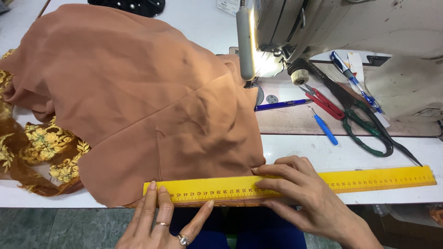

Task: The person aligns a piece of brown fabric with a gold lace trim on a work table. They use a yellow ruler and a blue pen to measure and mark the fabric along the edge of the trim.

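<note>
A long yellow ruler (369, 179) lies along the table's near edge, its left part over the hem of a brown fabric (138, 92). My left hand (161, 221), with two rings, rests flat with its fingertips on the ruler's left end. My right hand (300, 193) presses fingers spread on the ruler's middle, at the fabric's right corner. Neither hand grips anything.
A white sewing machine (369, 32) with a lit lamp stands at the back right. On its bed lie green-handled scissors (364, 120), red snips (325, 102), a blue seam ripper (325, 128) and pens. Gold-embroidered sheer cloth (41, 147) hangs at the left.
</note>
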